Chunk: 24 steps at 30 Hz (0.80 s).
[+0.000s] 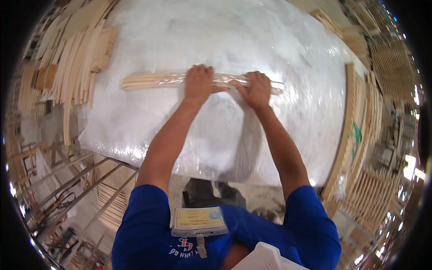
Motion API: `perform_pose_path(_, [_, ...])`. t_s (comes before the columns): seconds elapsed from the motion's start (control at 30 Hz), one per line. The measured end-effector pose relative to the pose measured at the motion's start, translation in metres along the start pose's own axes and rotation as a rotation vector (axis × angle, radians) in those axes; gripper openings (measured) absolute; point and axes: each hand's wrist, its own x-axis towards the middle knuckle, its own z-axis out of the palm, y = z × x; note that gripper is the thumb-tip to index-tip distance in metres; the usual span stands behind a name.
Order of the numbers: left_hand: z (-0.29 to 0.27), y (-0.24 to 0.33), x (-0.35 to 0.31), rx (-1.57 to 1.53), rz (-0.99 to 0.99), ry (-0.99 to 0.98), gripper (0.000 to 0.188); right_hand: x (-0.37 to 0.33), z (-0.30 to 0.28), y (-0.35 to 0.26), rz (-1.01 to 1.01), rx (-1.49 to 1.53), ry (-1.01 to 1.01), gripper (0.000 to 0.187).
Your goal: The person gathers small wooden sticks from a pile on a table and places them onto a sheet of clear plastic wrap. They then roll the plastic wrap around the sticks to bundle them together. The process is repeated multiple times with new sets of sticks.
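A bundle of slim pale wooden strips (146,81) lies crosswise on a table covered with shiny clear film (216,40). Clear plastic wrap covers much of the bundle, while its left end shows bare wood. My left hand (199,84) is curled over the middle of the bundle, fingers bent across the far side. Nearer the right end, my right hand (258,91) grips it too, thumb pointing toward the left hand. A loose sheet of clear plastic (245,148) hangs from the bundle toward the table's near edge.
Stacks of wooden strips (78,63) stand at the table's left. Along the right edge run long wooden boards (348,135) with a green strap (356,137). Metal rails (85,193) lie at the lower left, and more stacked slats (391,67) stand farther right.
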Motion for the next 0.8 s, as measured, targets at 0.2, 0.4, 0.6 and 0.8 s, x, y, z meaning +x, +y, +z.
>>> perform_pose_path(0.2, [-0.011, 0.023, -0.061, -0.041, -0.07, -0.059, 0.081, -0.101, -0.038, -0.041, 0.099, 0.002, -0.1, 0.086])
perform_pose_path(0.4, [-0.002, -0.002, -0.029, -0.061, 0.044, 0.27, 0.086, -0.019, -0.007, -0.026, 0.152, -0.029, -0.141, 0.102])
perform_pose_path(0.6, [0.004, -0.008, 0.017, -0.014, 0.143, 0.184, 0.084, 0.058, 0.02, 0.019, 0.043, 0.093, 0.033, 0.077])
perform_pose_path(0.8, [-0.008, -0.018, 0.058, 0.05, 0.052, -0.148, 0.085, 0.077, 0.024, 0.013, 0.207, 0.07, -0.054, 0.038])
